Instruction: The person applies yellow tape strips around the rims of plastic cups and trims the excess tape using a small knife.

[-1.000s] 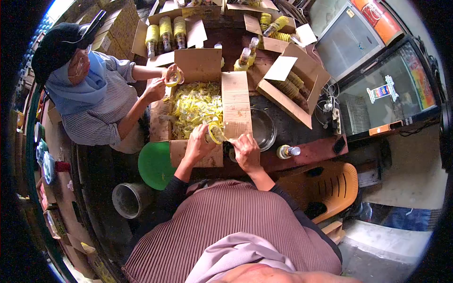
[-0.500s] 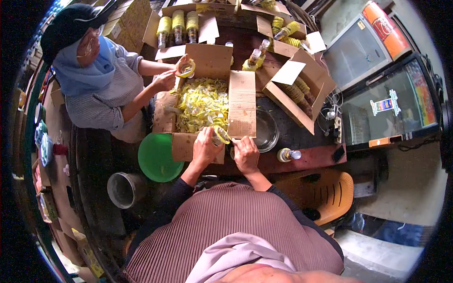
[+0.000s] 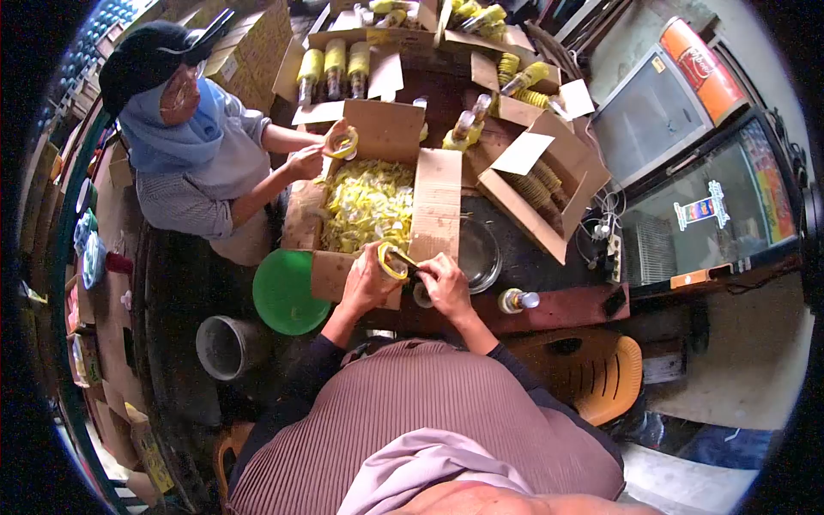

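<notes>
My left hand [image 3: 367,281] is wrapped round a clear cup with a yellow rim [image 3: 393,260], tilted so its mouth faces right. In my right hand [image 3: 445,283] is a thin dark tool [image 3: 403,257], its far end at the cup's mouth. Just beyond my hands, an open cardboard box [image 3: 382,124] holds a heap of yellow and clear scraps [image 3: 367,206]. Across the box's left side, a co-worker [image 3: 193,163] holds a similar yellow-rimmed cup [image 3: 344,144] in both hands.
A glass bowl [image 3: 481,253] and a capped bottle [image 3: 518,300] are to the right. Green basin [image 3: 290,292] and grey bucket [image 3: 225,348] stand left. Boxes of stacked cups [image 3: 541,184] lie farther back. An orange chair [image 3: 601,378] and glass-door fridge [image 3: 704,206] are at right.
The tool in my right hand has moved from beside the cup to its mouth. The cup's opening has turned more toward the right. The view has shifted slightly.
</notes>
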`<state>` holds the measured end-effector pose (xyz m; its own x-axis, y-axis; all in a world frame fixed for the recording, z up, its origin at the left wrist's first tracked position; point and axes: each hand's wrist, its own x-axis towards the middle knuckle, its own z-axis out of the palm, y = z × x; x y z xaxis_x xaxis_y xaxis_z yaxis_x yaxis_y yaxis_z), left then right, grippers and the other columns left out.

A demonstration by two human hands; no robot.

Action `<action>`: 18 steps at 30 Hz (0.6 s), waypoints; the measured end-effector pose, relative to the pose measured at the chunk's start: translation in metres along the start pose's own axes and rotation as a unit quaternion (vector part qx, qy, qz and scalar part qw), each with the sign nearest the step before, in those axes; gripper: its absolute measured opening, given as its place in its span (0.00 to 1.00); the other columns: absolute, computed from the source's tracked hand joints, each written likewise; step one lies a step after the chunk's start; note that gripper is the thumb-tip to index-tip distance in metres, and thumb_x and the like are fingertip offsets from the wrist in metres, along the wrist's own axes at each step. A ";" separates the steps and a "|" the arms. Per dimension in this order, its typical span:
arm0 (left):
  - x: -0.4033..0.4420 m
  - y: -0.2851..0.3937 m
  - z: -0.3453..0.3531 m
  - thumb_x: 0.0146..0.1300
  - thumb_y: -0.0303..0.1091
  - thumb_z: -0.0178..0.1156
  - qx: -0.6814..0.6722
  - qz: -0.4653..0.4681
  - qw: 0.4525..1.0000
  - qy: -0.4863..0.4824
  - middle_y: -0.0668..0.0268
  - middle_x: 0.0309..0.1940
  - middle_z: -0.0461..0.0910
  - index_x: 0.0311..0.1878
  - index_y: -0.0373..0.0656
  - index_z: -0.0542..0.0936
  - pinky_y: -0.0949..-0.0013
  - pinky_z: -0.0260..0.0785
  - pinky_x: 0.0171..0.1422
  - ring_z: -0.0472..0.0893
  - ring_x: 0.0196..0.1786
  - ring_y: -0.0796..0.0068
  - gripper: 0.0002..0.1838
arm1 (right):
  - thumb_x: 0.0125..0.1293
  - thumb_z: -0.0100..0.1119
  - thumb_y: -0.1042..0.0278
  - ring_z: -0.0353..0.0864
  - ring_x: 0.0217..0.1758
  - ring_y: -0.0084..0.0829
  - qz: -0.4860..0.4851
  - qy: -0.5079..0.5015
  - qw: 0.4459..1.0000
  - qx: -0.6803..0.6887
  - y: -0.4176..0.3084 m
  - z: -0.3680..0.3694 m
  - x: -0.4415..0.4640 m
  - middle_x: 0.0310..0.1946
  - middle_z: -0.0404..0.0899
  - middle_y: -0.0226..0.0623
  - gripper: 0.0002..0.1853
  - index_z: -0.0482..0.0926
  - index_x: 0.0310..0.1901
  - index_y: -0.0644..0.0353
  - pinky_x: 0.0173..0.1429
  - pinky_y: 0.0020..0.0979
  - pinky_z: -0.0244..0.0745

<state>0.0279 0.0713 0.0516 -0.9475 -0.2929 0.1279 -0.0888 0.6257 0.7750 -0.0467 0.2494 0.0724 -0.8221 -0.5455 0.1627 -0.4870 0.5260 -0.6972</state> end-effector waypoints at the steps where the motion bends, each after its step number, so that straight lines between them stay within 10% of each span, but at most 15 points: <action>1: 0.000 0.000 0.003 0.47 0.42 0.73 0.000 0.007 1.000 0.000 0.48 0.44 0.76 0.60 0.40 0.61 0.51 0.69 0.49 0.76 0.48 0.43 0.41 | 0.56 0.62 0.68 0.77 0.42 0.40 -0.002 0.006 1.000 -0.007 -0.001 -0.003 -0.001 0.32 0.74 0.37 0.04 0.81 0.34 0.54 0.47 0.40 0.74; 18: 0.005 0.017 0.014 0.48 0.36 0.72 -0.008 0.024 0.999 0.045 0.55 0.39 0.80 0.56 0.40 0.62 0.54 0.71 0.47 0.79 0.44 0.51 0.36 | 0.56 0.62 0.72 0.77 0.40 0.40 -0.051 0.023 0.998 0.013 0.025 -0.014 0.021 0.32 0.76 0.39 0.04 0.82 0.33 0.59 0.45 0.38 0.72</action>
<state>0.0177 0.0907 0.0569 -0.9190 -0.3275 0.2194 -0.0388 0.6291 0.7764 -0.0800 0.2601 0.0677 -0.7819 -0.5641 0.2654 -0.5617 0.4526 -0.6926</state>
